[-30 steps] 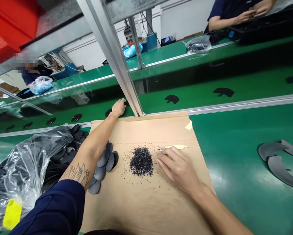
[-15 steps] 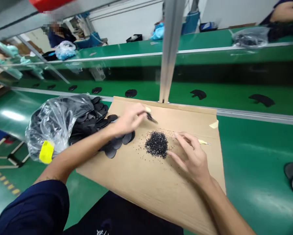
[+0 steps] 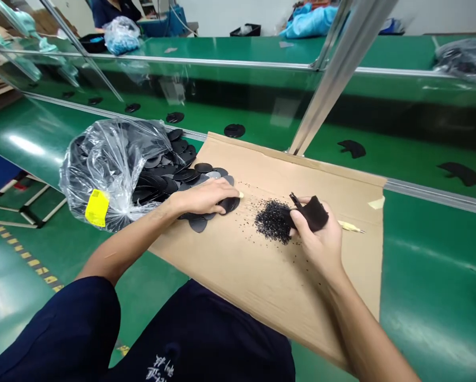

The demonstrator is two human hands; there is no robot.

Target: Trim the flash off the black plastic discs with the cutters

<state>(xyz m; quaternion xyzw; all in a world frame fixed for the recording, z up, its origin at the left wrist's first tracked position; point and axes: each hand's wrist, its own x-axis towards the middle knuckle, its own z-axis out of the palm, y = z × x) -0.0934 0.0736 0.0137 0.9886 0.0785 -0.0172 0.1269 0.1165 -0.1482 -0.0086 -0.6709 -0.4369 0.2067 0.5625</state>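
Observation:
My right hand (image 3: 321, 241) is closed on a small black flat piece (image 3: 313, 212) held just right of a heap of black crumbs (image 3: 273, 221) on a cardboard sheet (image 3: 270, 276). My left hand (image 3: 206, 196) lies on the loose black discs (image 3: 200, 218) spilled at the sheet's left edge, fingers curled over one disc (image 3: 229, 203). A clear plastic bag (image 3: 111, 164) with a yellow label, full of more black discs, lies to the left. A thin pale-handled tool (image 3: 351, 227) lies on the cardboard beyond my right hand.
A slanted metal post (image 3: 333, 69) rises from the cardboard's far edge. Behind it the green conveyor belt (image 3: 400, 164) carries several black pieces (image 3: 353, 148). More bags sit on the far bench (image 3: 121, 33), where another person stands at the back left.
The view swung left and down. My left hand came back from the belt to the disc pile. My right hand left the cardboard and now holds a black piece.

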